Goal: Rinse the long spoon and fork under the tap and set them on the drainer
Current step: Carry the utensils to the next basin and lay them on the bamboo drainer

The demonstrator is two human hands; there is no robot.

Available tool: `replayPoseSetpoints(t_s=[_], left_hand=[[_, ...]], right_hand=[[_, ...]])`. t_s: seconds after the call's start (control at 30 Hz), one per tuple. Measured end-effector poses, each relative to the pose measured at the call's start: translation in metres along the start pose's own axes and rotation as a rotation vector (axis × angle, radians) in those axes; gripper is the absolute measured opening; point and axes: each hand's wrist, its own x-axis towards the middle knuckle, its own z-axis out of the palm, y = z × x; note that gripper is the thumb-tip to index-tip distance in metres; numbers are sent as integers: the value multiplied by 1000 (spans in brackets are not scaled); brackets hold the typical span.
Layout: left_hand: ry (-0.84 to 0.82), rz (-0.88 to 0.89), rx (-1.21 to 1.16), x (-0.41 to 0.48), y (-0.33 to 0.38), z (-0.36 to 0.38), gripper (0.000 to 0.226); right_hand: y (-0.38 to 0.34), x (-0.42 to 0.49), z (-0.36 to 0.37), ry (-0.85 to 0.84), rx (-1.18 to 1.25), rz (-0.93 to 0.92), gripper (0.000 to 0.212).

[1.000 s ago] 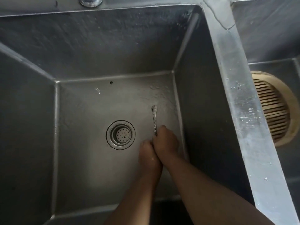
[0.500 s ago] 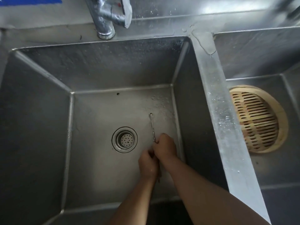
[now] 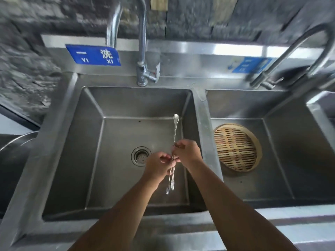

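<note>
Now, right hand fingers pinch the long spoon while left hand fingers pinch the fork.

This is the washing-up station of a catering kitchen: the left hand and right hand work over a deep stainless steel basin, welded in a row with a second basin just right of them. Beyond the hands a tall tap rises beside a blue sign reading "一洗 YI XI". A round bamboo steamer tray lies in the basin right of the hands.
</note>
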Motion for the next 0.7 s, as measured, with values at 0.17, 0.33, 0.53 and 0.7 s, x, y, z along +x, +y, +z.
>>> replayPoseSetpoints(t_s=[0.17,0.33,0.53,0.7], left_hand=[[-153,93,-51,-38,42,13,7],[-247,61,-167,-50,69,38,14],[-187,25,-174,-32,75,105,16],[-93,-41,-176,-4,71,182,13]], right_hand=[[-14,-38,-51,76,-2,-82,17],[-12,-48,-86,184,11,-181,5],[23,-13,-127,183,91,-160,5],[71,37,-176,84,102,-156,5]])
